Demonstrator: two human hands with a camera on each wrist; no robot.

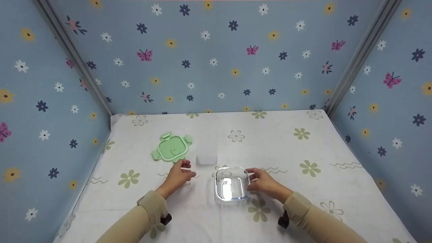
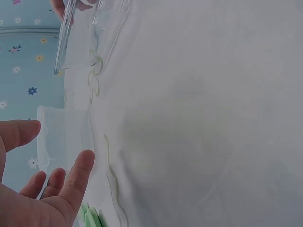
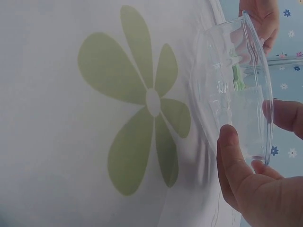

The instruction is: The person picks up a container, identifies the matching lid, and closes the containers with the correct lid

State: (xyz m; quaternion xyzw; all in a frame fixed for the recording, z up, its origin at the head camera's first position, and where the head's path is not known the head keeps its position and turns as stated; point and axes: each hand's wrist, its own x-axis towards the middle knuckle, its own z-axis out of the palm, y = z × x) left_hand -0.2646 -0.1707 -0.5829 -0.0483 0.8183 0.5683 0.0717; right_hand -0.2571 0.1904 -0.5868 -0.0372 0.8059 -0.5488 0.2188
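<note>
The clear glass container (image 1: 231, 185) sits upright on the surface (image 1: 337, 189), near its front middle, on a white cloth printed with pale green flowers. The right hand (image 1: 265, 182) has its grip on the container's right rim, with the thumb on the outer wall and fingers curled over the edge, as the right wrist view shows (image 3: 246, 175). The left hand (image 1: 179, 175) hovers to the left of the container with fingers loosely spread, holding nothing. A small translucent white box (image 1: 206, 158) stands just behind, between the hands. A green lid (image 1: 171, 147) lies further back left, apart from the container.
</note>
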